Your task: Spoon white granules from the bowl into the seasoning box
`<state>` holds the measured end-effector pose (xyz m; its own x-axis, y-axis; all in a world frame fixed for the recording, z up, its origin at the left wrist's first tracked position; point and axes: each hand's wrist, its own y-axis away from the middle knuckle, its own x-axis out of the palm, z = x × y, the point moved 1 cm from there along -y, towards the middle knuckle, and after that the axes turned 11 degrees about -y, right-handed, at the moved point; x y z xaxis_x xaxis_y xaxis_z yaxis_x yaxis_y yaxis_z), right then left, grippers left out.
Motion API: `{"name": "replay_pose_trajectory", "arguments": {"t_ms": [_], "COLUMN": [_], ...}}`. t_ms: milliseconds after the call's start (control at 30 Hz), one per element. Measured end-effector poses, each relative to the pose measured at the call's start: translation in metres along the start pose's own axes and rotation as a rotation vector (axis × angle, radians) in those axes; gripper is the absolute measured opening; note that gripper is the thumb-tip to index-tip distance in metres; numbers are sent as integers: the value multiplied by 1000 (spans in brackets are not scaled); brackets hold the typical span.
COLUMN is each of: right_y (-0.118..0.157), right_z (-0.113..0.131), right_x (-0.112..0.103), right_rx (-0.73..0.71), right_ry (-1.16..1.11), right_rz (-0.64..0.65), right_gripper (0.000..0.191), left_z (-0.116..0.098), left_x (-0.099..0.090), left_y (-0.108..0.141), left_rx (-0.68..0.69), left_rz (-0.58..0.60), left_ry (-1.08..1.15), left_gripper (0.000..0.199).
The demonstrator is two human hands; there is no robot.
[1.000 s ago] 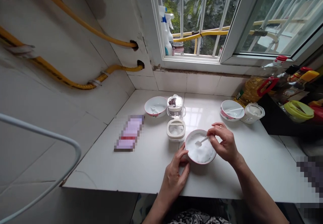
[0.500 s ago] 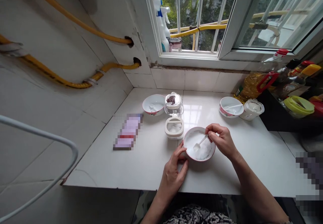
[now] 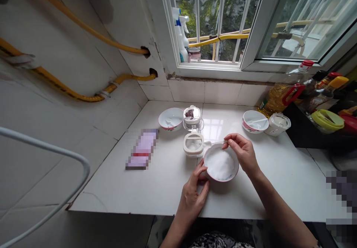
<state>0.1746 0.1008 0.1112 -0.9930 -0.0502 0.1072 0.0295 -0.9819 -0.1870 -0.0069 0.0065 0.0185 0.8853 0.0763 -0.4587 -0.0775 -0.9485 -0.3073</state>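
Now holds the white spoon (image 3: 207, 144) just past the far-left rim of the bowl (image 3: 223, 181), instead of down in the white powder (image 3: 220, 164) as half a second earlier. Pinches the spoon's handle in the right hand (image 3: 242, 152). Grasps the bowl's left side with the left hand (image 3: 195, 194), on the counter (image 3: 156, 192), right of the open jar (image 3: 193, 153).

Glossy countertop (image 3: 156, 190), smooth bowl (image 3: 223, 181), plastic spoon (image 3: 208, 143)
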Motion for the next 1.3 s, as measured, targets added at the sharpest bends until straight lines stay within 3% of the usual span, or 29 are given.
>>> {"name": "replay_pose_trajectory", "arguments": {"t_ms": [133, 233, 333, 567, 800, 933, 1167, 1300], "right_y": [3, 4, 4, 4, 8, 10, 7, 5], "right_z": [2, 0, 2, 22, 13, 3, 3, 3], "right_x": [20, 30, 29, 1, -4, 1, -9, -15], "right_rx": [-366, -702, -808, -670, -655, -518, -153, -12], "right_ry": [275, 582, 676, 529, 646, 603, 446, 339], "right_rz": [124, 302, 344, 118, 341, 412, 181, 128], "right_gripper": [11, 25, 30, 19, 18, 19, 19, 18], "left_z": [0, -1, -2, -3, 0, -1, 1, -1], "left_x": [0, -1, -1, -1, 0, 0, 0, -1], "left_y": [0, 0, 0, -1, 1, 1, 1, 1], "left_rx": [-3, -1, 12, -12, -10, -29, -35, -30], "left_rz": [1, 5, -1, 11, 16, 16, 11, 15], "left_ry": [1, 9, 17, 9, 0, -12, -16, -21], "left_gripper": [41, 40, 40, 40, 39, 38, 40, 40]}}
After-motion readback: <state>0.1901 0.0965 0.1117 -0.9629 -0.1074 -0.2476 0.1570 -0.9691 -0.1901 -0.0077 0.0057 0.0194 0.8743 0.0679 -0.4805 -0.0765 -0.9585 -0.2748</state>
